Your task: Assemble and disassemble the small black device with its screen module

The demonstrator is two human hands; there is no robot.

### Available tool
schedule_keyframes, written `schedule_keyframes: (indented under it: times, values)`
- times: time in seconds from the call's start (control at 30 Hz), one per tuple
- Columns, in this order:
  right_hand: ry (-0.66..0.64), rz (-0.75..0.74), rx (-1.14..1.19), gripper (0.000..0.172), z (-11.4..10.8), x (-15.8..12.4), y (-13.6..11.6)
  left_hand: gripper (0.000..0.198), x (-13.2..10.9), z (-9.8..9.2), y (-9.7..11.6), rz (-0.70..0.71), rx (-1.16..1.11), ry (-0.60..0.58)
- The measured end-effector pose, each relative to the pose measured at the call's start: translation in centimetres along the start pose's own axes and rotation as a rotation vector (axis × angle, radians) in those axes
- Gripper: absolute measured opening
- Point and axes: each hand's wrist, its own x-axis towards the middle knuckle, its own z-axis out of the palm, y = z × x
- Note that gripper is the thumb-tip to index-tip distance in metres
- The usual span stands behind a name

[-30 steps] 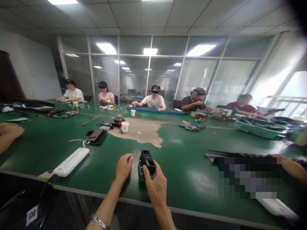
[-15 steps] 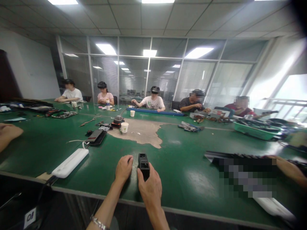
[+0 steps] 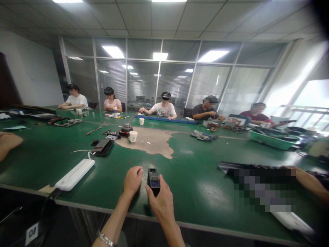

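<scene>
My right hand is wrapped round a small black box-shaped device, thumb on the near left side and fingers along the right. The device has a dark opening at its far end and a bluish, screen-like panel nearer me; its lower part is hidden by the hand. Just to the left, my left hand rests at the green table with its fingers curled closed. Something small and dark shows at its fingertips, too small to name. A bracelet circles the left wrist.
White power strip lies left, near a black device and a paper cup. Pliers-like tools and a green basket lie right. Neighbours' hands appear at both edges; several people sit opposite.
The black device has tipped in my right hand, and its near panel now looks bluish. My right thumb has shifted slightly; the left hand stays nearly still.
</scene>
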Motion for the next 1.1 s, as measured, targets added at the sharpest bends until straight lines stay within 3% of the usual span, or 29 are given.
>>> schedule_keyframes:
  times: [0.13,0.27,0.37,0.53,0.8,1.1]
  values:
    - [-0.018,0.018,0.017,0.059,0.1,0.3,0.0,0.028,-0.1,0.0,0.0,0.013,0.004,0.005]
    - [0.015,0.094,-0.005,0.064,0.2,0.5,-0.3,0.028,-0.1,0.1,-0.1,0.013,0.007,0.009]
    - [0.007,0.073,0.007,0.063,0.2,0.6,-0.2,0.028,0.0,0.2,-0.2,0.010,0.004,0.010]
    - [0.037,0.066,-0.023,0.078,0.2,0.7,0.1,0.028,0.0,0.3,-0.4,0.022,0.003,0.009]
    - [0.010,0.005,0.000,0.050,-0.7,0.2,-0.2,0.029,0.0,0.2,-0.5,0.028,0.011,0.009]
    - [0.025,0.030,-0.040,0.062,-0.7,-0.5,-0.1,0.028,-0.5,0.0,-0.6,0.036,-0.022,0.023]
